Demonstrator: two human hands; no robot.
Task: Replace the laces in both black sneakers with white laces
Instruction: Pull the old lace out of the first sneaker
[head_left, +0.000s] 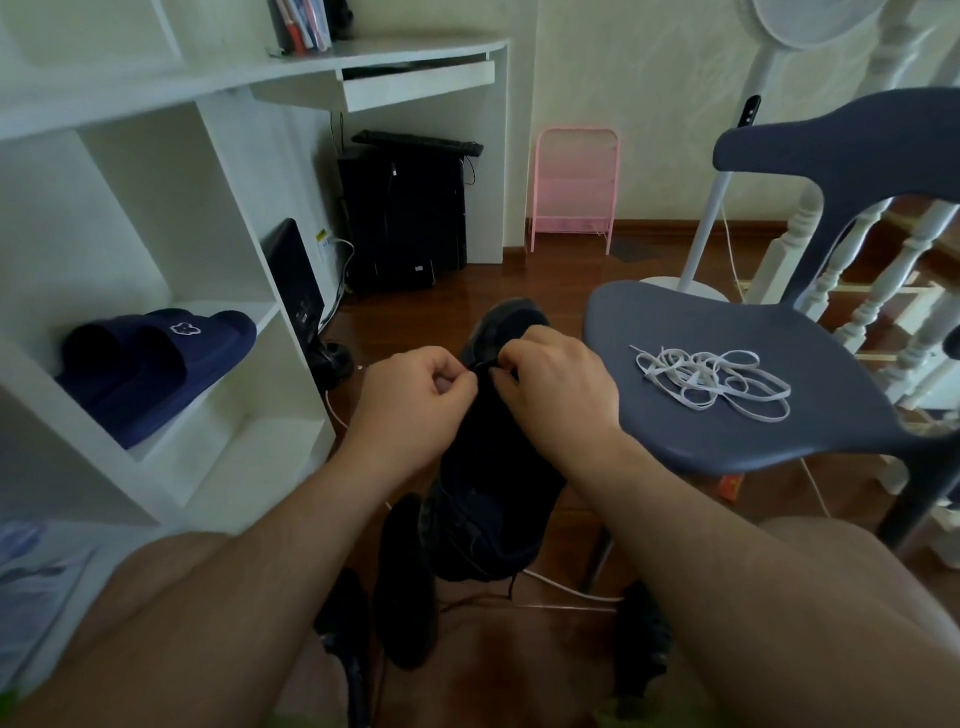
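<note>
Black sneaker (498, 467) is held up between the knees, toe pointing away. Left hand (415, 400) and right hand (556, 384) both pinch the black lace (483, 366) near its toe end, fingers curled. White laces (711, 376) lie tangled on the grey chair (675, 431) just beside. Another dark shoe (405, 582) lies on the floor below.

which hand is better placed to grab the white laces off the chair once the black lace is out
Right, probably. The right hand works at the black sneaker right beside the chair seat holding the white laces; the left hand is across the shoe.
</note>
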